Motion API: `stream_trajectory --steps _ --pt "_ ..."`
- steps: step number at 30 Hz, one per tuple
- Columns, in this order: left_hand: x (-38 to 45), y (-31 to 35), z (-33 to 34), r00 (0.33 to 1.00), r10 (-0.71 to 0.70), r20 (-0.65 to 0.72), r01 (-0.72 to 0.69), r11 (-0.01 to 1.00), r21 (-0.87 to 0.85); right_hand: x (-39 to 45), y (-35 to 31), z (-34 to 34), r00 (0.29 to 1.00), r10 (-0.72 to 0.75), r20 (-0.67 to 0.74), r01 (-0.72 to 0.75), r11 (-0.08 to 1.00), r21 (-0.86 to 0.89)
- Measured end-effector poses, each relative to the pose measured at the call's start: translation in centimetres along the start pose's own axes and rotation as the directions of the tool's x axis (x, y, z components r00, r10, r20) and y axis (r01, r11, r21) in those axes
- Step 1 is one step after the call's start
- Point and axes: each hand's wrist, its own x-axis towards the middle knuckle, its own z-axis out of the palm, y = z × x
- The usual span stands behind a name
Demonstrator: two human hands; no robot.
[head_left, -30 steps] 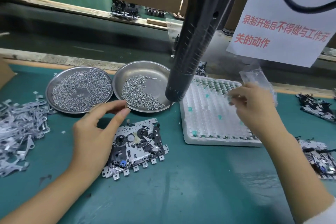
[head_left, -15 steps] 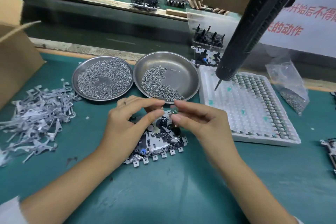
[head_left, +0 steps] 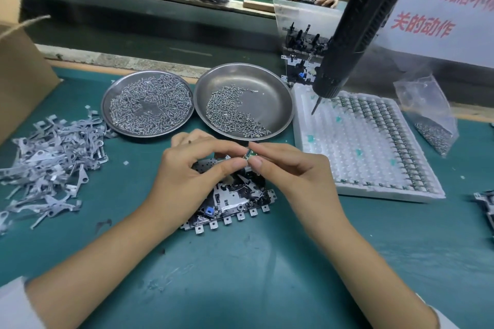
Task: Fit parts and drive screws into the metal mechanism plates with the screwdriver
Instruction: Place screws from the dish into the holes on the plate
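Left hand (head_left: pixel 192 173): fingers curled, thumb and forefinger pinched at the small green part, right over the plate.
Right hand (head_left: pixel 291 168): thumb and forefinger pinching the small green part (head_left: pixel 250 155) from the other side; both hands' fingertips meet on it.
Small green part: held just above the far edge of the mechanism plate; too small to tell whether it touches the plate.
Mechanism plate (head_left: pixel 235 203): flat on the green mat (head_left: pixel 240 275), centre of the bench, partly hidden under both hands; row of square tabs along its near edge, blue piece near the left.
Screwdriver (head_left: pixel 344 43): black, hanging tilted from upper right, nobody holding it; bit tip over the near-left corner of the white tray.
White tray (head_left: pixel 374 157): right of the plate, rows of small parts filling its right side.
Left dish (head_left: pixel 147 104): round metal, full of screws.
Right dish (head_left: pixel 267 99): round metal, touching the left one, screws heaped in the near-left part.
Stamped metal levers (head_left: pixel 48 157): loose pile at far left on the mat.
Plastic bag (head_left: pixel 427 115): right of the tray, screws in the bottom.
Cardboard box (head_left: pixel 18 72): far left edge.
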Motion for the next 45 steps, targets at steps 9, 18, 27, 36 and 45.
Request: stream_trajectory --steps 9,18,27,36,45 --pt "0.0 0.3 -0.2 1.0 0.022 -0.015 -0.022 1.0 -0.003 -0.4 0.9 0.1 0.989 -0.142 0.03 0.145 0.969 -0.202" --pt "-0.1 1.0 -1.3 0.998 0.011 0.054 -0.013 0.999 0.049 -0.5 1.3 0.0 0.928 -0.358 0.104 0.369 0.847 -0.383" --pt "-1.6 0.6 -3.0 0.988 -0.133 0.08 0.14 0.987 -0.078 -1.2 2.8 -0.5 0.746 -0.538 0.392 0.659 0.51 -0.553" --pt "-2.7 1.4 -2.8 0.994 -0.108 0.016 0.107 0.993 0.043 -1.0 3.5 -0.7 0.669 -0.547 0.504 0.731 0.363 -0.577" --pt "-3.7 1.5 -2.4 0.954 0.135 0.268 -0.232 0.898 0.373 -1.3 3.0 -0.5 0.715 -0.483 0.505 0.698 0.462 -0.547"
